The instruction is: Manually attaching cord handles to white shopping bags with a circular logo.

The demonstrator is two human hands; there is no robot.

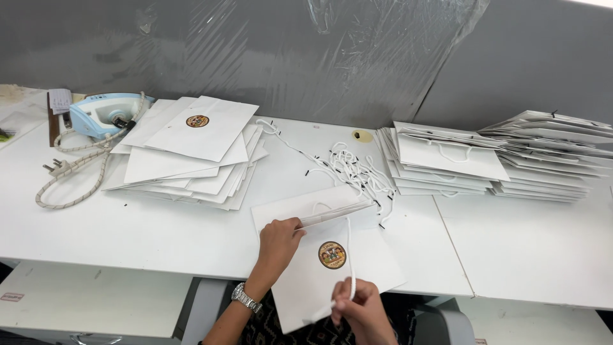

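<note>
The paper bag (319, 262) lies flat at the near edge of the white table (159, 230), its open mouth turned away from the person and its round printed sticker (332, 255) facing up. Lying flat like this, the bag presents its top edge to both hands. To the left sits a fanned pile of flat bags (191, 153), and to the right two taller stacks of bags (498, 160) that already carry cord handles, so the loose and the corded bags seem kept on separate sides. Between them, within easy reach just beyond the bag, is a tangle of white cords (354, 169). A pale blue iron (102, 115) with its coiled cable rests at the far left.

The left hand (278, 246) is pinched on the bag's top edge, pressing it down and holding it steady. The right hand (357, 310), nearer the body, is closed on a white cord (349, 255) that runs up from its fingers across the bag to the mouth.
</note>
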